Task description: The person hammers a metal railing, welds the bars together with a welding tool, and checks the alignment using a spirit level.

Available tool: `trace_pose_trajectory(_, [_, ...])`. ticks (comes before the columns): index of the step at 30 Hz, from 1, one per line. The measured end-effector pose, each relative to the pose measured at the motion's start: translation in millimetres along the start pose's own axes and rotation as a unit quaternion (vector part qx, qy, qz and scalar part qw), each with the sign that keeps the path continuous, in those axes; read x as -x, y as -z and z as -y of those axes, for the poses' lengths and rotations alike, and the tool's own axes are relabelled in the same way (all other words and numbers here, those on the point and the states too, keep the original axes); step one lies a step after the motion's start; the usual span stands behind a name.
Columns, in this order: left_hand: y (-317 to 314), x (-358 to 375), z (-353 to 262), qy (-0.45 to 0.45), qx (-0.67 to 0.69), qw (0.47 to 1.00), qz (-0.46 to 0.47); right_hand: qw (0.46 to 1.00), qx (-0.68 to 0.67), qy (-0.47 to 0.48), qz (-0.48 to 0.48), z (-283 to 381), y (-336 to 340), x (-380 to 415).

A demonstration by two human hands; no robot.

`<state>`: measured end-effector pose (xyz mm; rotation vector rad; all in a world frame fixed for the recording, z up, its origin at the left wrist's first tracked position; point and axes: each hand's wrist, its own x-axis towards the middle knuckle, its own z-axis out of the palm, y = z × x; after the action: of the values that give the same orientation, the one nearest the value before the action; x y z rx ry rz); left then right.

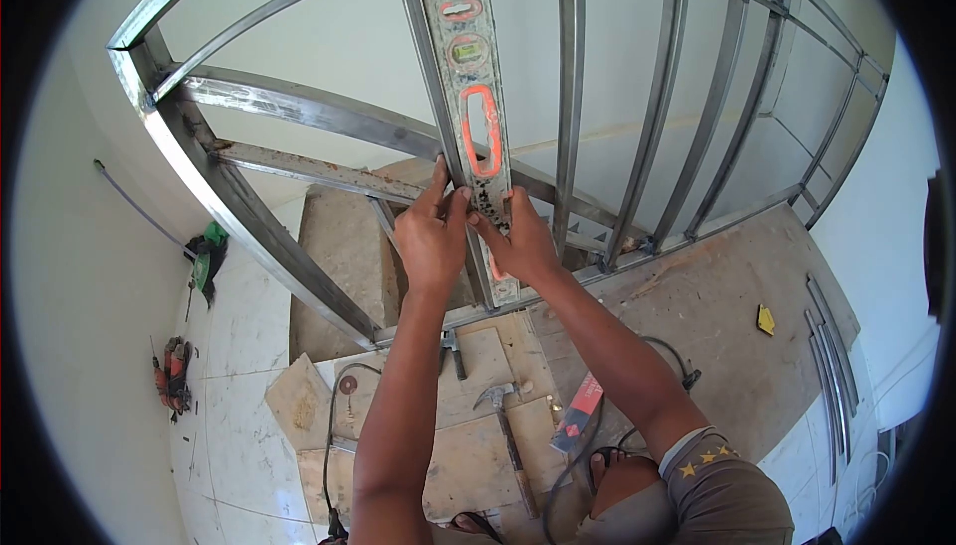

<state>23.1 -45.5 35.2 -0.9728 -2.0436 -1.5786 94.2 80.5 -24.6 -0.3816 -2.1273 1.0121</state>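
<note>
A worn spirit level (485, 77) with orange-rimmed openings stands upright along a slim metal bar (422, 52) of the railing. My left hand (431, 241) is closed round that bar, its index finger pointing up along the left side and the thumb at the level's edge. Across the lower part of the level, my right hand (525, 243) grips its right edge, thumb over the front face. Both hands are close together, and parts of the fingers are hidden behind the bar and level.
The curved metal railing (573, 67) surrounds the work. Below lie a hammer (511, 440), a second hammer-like tool (453, 354), a red box (580, 410) and cables. A yellow piece (765, 320) and metal tubes (829, 366) lie right; power tools (174, 376) lie left.
</note>
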Motion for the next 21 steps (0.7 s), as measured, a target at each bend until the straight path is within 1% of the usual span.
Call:
trace_pose_trajectory(2, [0.5,1.5,-0.8,0.004,-0.018,1.0,0.001,0.998,-0.049,0.018,0.036,-7.7,6.0,0.1])
trace_pose_trajectory(3, [0.6,1.6,-0.3,0.006,-0.018,1.0,0.0,0.998,-0.048,0.018,0.039,-10.3,9.9,-1.5])
trace_pose_trajectory(5, [1.2,0.4,3.8,-0.001,0.007,1.0,0.007,0.985,-0.143,-0.014,0.094,-16.1,14.8,-8.3])
trace_pose_trajectory(6, [3.5,-0.3,3.7,0.009,0.004,1.0,0.011,0.984,-0.145,-0.024,0.1,-13.8,16.8,-10.8])
trace_pose_trajectory(8, [9.3,-1.5,6.2,0.054,0.11,0.989,0.077,0.947,-0.289,-0.061,0.128,-11.6,20.5,-10.3])
trace_pose_trajectory(9, [13.8,-1.5,4.4,0.073,0.126,0.985,0.097,0.945,-0.289,-0.077,0.134,-10.3,22.7,-5.8])
trace_pose_trajectory(10, [15.5,0.3,8.4,0.088,0.125,0.983,0.102,0.941,-0.306,-0.042,0.136,-8.6,25.5,-1.4])
trace_pose_trajectory(11, [17.4,1.5,11.3,0.085,0.14,0.983,0.084,0.937,-0.322,-0.005,0.138,-6.2,27.8,5.3])
trace_pose_trajectory(12, [18.2,2.7,12.6,0.078,0.155,0.983,0.064,0.936,-0.322,-0.013,0.142,-4.8,30.8,13.3])
trace_pose_trajectory(14, [20.8,5.2,9.7,0.084,0.158,0.983,0.049,0.91,-0.401,-0.007,0.111,-3.6,39.5,27.6])
trace_pose_trajectory(15, [23.3,5.0,4.8,0.082,0.18,0.98,0.024,0.922,-0.38,-0.005,0.076,-0.5,49.6,32.2])
trace_pose_trajectory(16, [26.1,6.7,0.7,0.084,0.202,0.976,0.0,0.92,-0.382,-0.017,0.083,3.2,59.7,34.9])
trace_pose_trajectory(18, [27.7,5.9,-12.3,0.088,0.22,0.972,-0.007,0.89,-0.447,0.023,0.088,12.9,83.5,30.7])
trace_pose_trajectory(19, [27.6,2.8,-23.6,0.058,0.243,0.968,-0.009,0.879,-0.469,0.022,0.077,18.5,88.9,31.9])
trace_pose_trajectory(20, [28.2,-2.1,-35.5,0.026,0.266,0.963,-0.013,0.882,-0.464,0.024,0.075,21.9,93.1,33.4])
trace_pose_trajectory(21, [26.1,-7.1,-49.0,0.025,0.271,0.962,-0.013,0.87,-0.488,0.009,0.078,25.6,95.8,35.5])
